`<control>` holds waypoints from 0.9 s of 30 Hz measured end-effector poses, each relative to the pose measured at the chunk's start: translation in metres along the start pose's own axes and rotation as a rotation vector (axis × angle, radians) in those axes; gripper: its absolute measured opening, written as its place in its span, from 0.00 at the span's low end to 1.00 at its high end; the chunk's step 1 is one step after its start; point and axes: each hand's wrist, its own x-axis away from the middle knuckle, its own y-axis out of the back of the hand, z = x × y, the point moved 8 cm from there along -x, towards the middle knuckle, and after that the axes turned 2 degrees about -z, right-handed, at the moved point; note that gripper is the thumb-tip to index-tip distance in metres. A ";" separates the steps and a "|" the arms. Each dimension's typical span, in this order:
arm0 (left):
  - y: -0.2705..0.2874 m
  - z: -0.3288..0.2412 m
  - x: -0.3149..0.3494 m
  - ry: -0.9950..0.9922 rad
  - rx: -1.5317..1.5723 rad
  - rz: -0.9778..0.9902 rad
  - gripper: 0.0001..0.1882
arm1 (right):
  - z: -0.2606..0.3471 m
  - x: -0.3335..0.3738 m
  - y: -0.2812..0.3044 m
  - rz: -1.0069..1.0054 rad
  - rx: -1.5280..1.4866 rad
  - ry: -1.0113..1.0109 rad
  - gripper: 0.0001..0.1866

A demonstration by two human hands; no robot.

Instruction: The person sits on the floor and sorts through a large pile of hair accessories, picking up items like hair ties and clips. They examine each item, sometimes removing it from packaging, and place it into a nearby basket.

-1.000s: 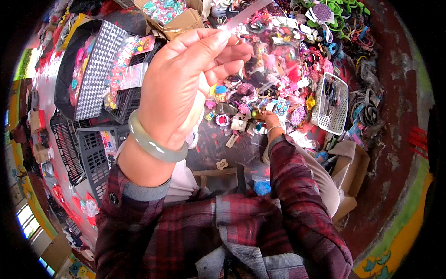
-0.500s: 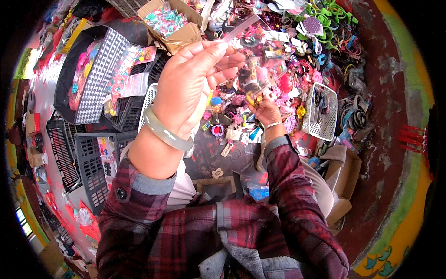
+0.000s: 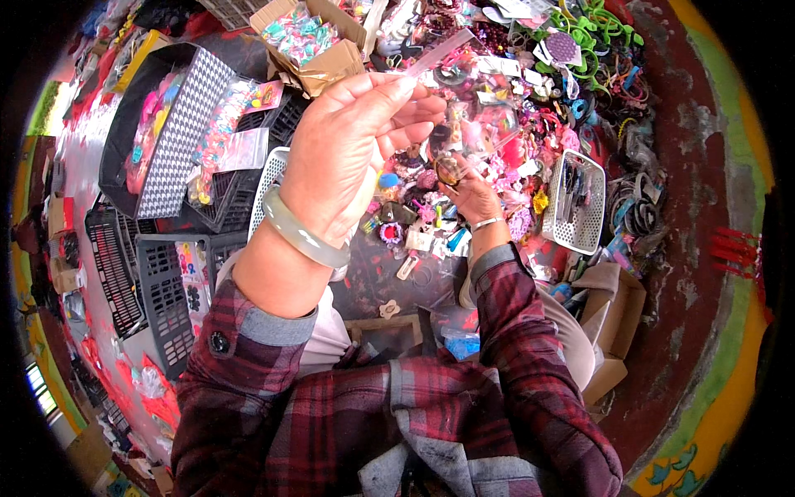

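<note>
My left hand (image 3: 352, 137), with a pale bangle on its wrist, pinches the top strip of a clear plastic zip bag (image 3: 440, 55) between thumb and forefinger; its other fingers are loosely curled. The transparent bag hangs down to the right, over a heap of small hair accessories (image 3: 513, 153), so its outline and contents are hard to separate from the heap. Lower down, my right hand (image 3: 476, 199) closes its fingertips at the bag's lower end. A small dark and yellowish item (image 3: 448, 171) shows at those fingertips, seemingly behind the plastic; its kind is unclear.
A white perforated basket (image 3: 571, 240) stands right of the heap. Green hair bands (image 3: 584, 37) lie at the far right. On the left are a houndstooth-patterned bin (image 3: 178, 132), black plastic crates (image 3: 170, 290) and a cardboard box (image 3: 331, 74) of small wrapped pieces. An open carton (image 3: 625, 319) is near my right knee.
My left hand and the bag's top strip have shifted slightly right. My right fingertips have turned a little; the yellow item at them now looks darker and partly covered by plastic.
</note>
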 end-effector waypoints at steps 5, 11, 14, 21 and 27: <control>-0.003 0.002 -0.001 0.009 -0.022 -0.004 0.11 | -0.001 -0.004 0.047 -0.306 0.225 0.077 0.29; -0.001 0.004 0.000 0.018 -0.026 -0.014 0.10 | 0.004 0.001 0.053 -0.409 0.009 0.144 0.18; -0.001 0.002 -0.001 0.021 -0.015 -0.006 0.10 | 0.015 0.003 0.019 -0.347 -0.082 0.166 0.11; -0.008 0.010 0.003 0.112 -0.096 0.075 0.13 | 0.102 0.004 -0.076 -0.157 0.407 0.138 0.08; -0.016 0.015 0.006 0.168 -0.240 0.150 0.16 | 0.186 0.076 -0.191 -0.246 0.846 0.313 0.05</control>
